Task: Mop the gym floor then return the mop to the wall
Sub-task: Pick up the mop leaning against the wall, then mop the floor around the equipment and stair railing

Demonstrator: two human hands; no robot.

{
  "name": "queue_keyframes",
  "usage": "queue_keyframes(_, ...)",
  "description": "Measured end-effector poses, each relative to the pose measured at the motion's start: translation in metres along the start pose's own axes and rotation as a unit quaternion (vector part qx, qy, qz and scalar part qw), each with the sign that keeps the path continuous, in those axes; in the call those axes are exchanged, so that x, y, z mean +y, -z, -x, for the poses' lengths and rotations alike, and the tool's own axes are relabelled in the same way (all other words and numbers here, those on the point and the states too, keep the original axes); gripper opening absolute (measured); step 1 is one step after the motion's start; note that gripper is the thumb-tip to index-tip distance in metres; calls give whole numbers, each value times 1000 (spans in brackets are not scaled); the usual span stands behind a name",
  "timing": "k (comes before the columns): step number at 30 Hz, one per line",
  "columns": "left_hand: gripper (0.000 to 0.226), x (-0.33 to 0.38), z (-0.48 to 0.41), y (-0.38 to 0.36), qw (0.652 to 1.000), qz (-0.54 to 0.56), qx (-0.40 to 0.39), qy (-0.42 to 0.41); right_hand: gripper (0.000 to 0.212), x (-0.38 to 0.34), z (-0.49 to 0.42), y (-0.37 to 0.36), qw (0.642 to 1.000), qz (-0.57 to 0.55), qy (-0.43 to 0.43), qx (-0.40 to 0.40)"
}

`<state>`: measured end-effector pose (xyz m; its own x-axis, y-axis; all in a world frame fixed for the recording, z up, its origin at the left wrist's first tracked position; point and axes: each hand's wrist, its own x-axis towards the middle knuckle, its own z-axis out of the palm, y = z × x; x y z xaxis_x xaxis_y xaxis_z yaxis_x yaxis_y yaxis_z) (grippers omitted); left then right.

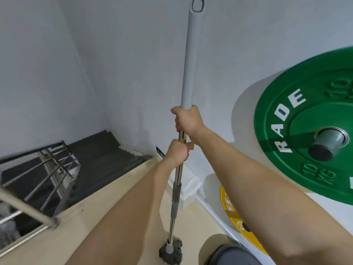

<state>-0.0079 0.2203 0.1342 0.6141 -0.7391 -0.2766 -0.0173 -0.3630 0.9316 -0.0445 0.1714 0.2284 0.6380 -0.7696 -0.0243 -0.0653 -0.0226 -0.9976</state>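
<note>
Mop position: upright, nearly vertical, at the centre of the view, in front of the pale grey wall. We grip its shaft with both hands, one above the other. Our right hand is closed around the lower end of the grey plastic handle sleeve, and our left hand is closed around the bare chrome tube just below it, the two hands nearly touching. The grey string mop head rests on the beige floor at the near edge, close to the base of the wall.

To the right, a green bumper plate marked 10 hangs on a wall peg. Below it, a yellow plate stands low against the same wall. A white box sits on the floor at the wall base behind the shaft. To the left, a steel railing borders a dark stairwell that descends along the far wall.
</note>
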Motion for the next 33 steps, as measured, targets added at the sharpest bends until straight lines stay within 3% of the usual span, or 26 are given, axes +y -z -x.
queue_keyframes(5,17,-17,64,80,991,56,120,24,32,-29,53,-87,990,9,11,-138)
queue_keyframes(9,24,-40,128,143,975,79,208,17,11,-49,108,-161,976,33,41,-212)
queue_keyframes(12,28,-60,181,185,961,97,260,19,27,-59,159,-212,963,50,70,-255)
queue_keyframes(18,29,-105,312,254,919,141,365,33,19,-71,284,-303,931,40,85,-353)
queue_keyframes(24,19,-156,479,294,858,153,489,41,19,-79,450,-367,873,21,83,-479)
queue_keyframes(28,29,-196,590,299,803,179,567,42,21,-78,571,-386,836,30,98,-539)
queue_keyframes(33,32,-235,729,288,747,206,629,67,19,-73,708,-391,753,42,128,-644)
